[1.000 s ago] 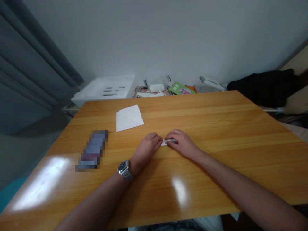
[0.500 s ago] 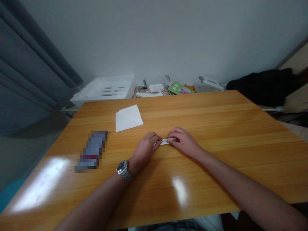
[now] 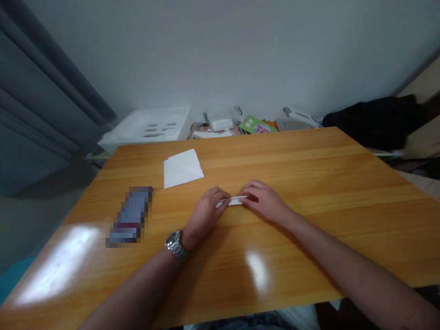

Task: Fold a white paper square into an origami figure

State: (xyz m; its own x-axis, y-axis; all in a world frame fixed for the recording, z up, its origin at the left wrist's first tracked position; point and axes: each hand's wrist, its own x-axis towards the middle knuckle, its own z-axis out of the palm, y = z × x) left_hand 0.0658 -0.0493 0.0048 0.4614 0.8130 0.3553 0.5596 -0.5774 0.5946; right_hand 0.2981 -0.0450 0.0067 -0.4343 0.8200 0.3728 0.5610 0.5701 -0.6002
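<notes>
A narrow folded strip of white paper [image 3: 234, 200] lies on the wooden table [image 3: 309, 183] near its middle. My left hand [image 3: 206, 213], with a metal watch [image 3: 174, 243] on the wrist, pinches the strip's left end with curled fingers. My right hand [image 3: 266, 201] presses and pinches the right end, fingers bent over it. Both hands rest on the tabletop, a short gap of paper showing between them.
A folded white sheet [image 3: 182, 167] lies further back on the left. A blurred flat rectangular object [image 3: 129, 215] sits at the left. Behind the table stand a white tray [image 3: 147, 128], cables, a green packet [image 3: 256, 124] and a black garment [image 3: 374, 121]. A grey curtain hangs at left.
My hands have drawn slightly apart along the strip, so more white paper shows between them. The rest of the table is unchanged.
</notes>
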